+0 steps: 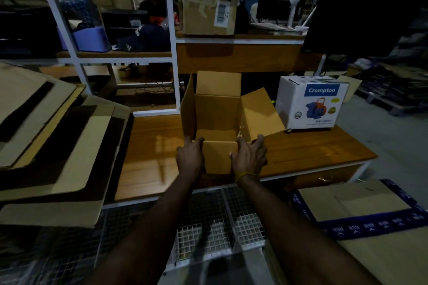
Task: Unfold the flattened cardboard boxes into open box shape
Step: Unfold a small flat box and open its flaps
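Both hands, left hand and right hand, fingers curled over near flap of brown open-topped cardboard box; uneven pull risks it sliding off the glossy wooden table edge below the fingers.

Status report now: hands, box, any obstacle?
Left hand, right hand grip near flap. Box open, upright on table. White carton beside, apart.
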Action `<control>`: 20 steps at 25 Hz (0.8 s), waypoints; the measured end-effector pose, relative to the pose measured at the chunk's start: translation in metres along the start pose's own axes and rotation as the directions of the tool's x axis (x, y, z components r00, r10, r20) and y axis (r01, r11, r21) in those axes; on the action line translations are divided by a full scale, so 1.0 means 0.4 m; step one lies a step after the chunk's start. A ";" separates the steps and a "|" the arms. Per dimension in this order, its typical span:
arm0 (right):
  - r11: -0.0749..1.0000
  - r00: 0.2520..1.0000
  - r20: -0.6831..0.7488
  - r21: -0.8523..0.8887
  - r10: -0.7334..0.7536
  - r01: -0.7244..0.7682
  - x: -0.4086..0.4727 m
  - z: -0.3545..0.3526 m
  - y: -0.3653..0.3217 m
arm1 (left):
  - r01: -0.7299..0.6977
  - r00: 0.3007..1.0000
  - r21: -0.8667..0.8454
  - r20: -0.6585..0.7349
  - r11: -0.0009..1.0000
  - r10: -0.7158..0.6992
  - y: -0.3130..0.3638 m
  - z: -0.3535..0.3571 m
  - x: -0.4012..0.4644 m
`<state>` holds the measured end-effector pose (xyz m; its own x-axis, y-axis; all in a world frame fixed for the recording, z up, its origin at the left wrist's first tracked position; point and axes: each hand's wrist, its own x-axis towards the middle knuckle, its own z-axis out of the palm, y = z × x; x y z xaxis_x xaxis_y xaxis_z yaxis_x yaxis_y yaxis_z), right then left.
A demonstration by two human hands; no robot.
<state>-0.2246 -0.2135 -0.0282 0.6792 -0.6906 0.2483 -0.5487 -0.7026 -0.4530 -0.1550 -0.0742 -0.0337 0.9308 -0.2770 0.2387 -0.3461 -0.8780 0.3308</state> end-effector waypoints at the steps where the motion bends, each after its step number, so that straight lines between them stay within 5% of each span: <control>1: 1.000 1.000 0.010 0.021 -0.018 0.018 -0.003 -0.007 -0.005 | -0.021 1.000 -0.029 0.008 0.999 0.022 -0.011 -0.005 0.009; 8: 0.992 0.993 0.064 0.083 -0.098 0.092 -0.041 -0.037 -0.015 | -0.033 0.999 -0.096 -0.012 0.995 0.032 -0.028 -0.036 -0.041; 15: 0.979 0.996 0.087 0.202 -0.027 0.008 -0.174 -0.059 -0.015 | 0.025 0.998 -0.175 -0.057 0.984 -0.036 -0.071 -0.084 -0.161; 20: 0.917 0.998 0.062 0.395 0.029 -0.052 -0.296 -0.123 -0.042 | -0.064 0.991 -0.223 -0.132 0.973 0.035 -0.095 -0.194 -0.285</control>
<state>-0.3200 -0.1283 -0.0078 0.6920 -0.6988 0.1810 -0.3455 -0.5409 -0.7669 -0.2572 0.0212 -0.0028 0.8943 -0.2534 0.3688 -0.4226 -0.7492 0.5100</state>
